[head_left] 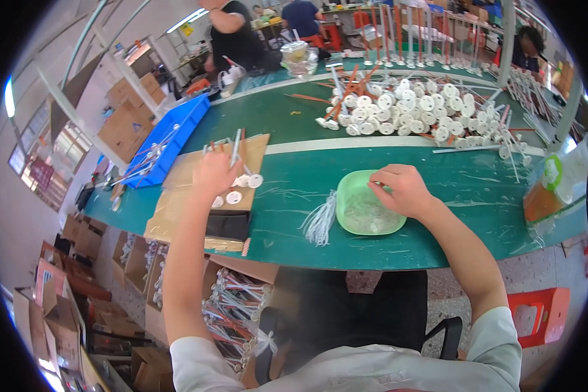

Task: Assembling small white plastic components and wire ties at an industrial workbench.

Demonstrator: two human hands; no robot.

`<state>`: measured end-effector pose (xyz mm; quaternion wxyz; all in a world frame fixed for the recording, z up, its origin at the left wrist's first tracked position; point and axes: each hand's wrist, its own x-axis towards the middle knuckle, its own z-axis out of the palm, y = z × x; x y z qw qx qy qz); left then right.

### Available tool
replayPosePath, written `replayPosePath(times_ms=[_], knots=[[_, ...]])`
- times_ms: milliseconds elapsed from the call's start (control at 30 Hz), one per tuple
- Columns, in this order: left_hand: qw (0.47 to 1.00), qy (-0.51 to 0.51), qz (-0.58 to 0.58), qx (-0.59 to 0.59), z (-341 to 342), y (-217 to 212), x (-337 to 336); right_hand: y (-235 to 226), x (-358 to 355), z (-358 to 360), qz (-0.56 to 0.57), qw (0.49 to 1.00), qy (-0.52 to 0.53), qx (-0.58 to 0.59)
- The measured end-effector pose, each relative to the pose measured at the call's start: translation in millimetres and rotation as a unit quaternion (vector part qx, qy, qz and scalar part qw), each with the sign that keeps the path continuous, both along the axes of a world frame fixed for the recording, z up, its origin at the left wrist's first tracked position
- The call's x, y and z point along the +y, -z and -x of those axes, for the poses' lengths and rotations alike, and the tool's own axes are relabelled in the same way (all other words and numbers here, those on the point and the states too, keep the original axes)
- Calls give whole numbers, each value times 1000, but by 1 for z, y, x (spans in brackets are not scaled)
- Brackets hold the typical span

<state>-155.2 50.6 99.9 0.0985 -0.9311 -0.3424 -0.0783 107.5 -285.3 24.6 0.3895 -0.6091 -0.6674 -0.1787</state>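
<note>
My left hand [214, 174] is over the brown cardboard sheet [176, 206], its fingers curled round thin grey and orange rods [236, 147]. White round discs with holes [255, 181] lie beside and below that hand, some apparently at the rods' ends. My right hand [404, 190] reaches over the right side of a light green plastic bowl [347, 219], thumb and fingertips pinched together. Whatever is between those fingertips is too small to make out. Small clear pieces, hard to tell apart, cover the bowl's bottom. A bundle of pale strings [319, 222] lies against the bowl's left side.
A big heap of white-disc rods [411, 108] covers the far right of the green table [294, 189]. A blue tray [179, 130] with rods stands far left. A black pad [228, 225] lies on the cardboard; a clear bag [555, 189] stands right. Other people work beyond.
</note>
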Motion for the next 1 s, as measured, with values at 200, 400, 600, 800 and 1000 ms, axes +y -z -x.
replayPosePath(times_ms=[200,400,600,800,1000], knots=[[885,200,111,-406,-102,18,-84,1,4,5,-3,1000,-29,-11],[863,276,63,-418,-171,66,-99,-1,0,4,1,1000,-23,-17],[878,213,129,-409,-167,107,-71,3,3,1,14,1000,-21,-14],[870,175,189,-420,-160,116,-57,-4,7,6,3,1000,-23,-20],[852,197,211,-437,-164,116,-74,-3,-2,10,1,1000,-14,-14]])
